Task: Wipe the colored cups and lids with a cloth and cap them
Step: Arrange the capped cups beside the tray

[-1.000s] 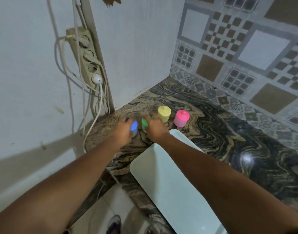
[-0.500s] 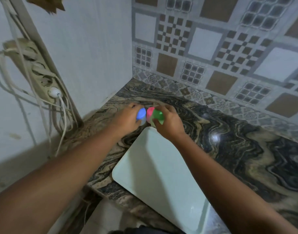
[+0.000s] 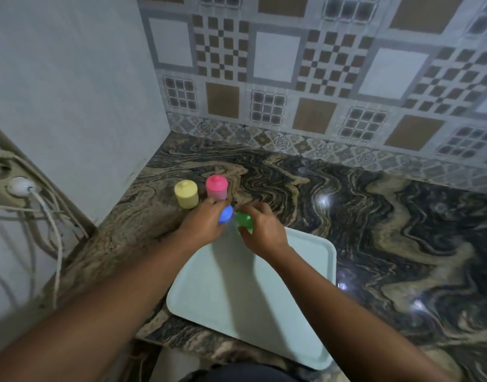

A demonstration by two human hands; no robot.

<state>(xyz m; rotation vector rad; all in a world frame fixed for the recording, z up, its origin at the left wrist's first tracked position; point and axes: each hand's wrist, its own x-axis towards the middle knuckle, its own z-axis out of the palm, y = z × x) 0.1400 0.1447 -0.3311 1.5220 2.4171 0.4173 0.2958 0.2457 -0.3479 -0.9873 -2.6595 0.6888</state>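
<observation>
A yellow capped cup (image 3: 186, 194) and a pink capped cup (image 3: 216, 187) stand upright on the marbled counter (image 3: 374, 244) near the left wall. My left hand (image 3: 203, 220) grips a blue-lidded cup (image 3: 225, 214) just in front of the pink one. My right hand (image 3: 261, 230) grips a green-lidded cup (image 3: 245, 219) right beside it, over the far edge of a pale tray (image 3: 250, 299). Fingers hide most of both held cups. No cloth is in view.
A power strip with a white plug (image 3: 20, 184) and loose cables (image 3: 54, 244) hangs on the left wall. Patterned tiles (image 3: 319, 78) back the counter. The tray reaches over the counter's front edge.
The view has swung right and down. Both hands, still holding the blue and green cups, have drawn back from the corner toward the tray; the yellow and pink cups now stand uncovered behind them.
</observation>
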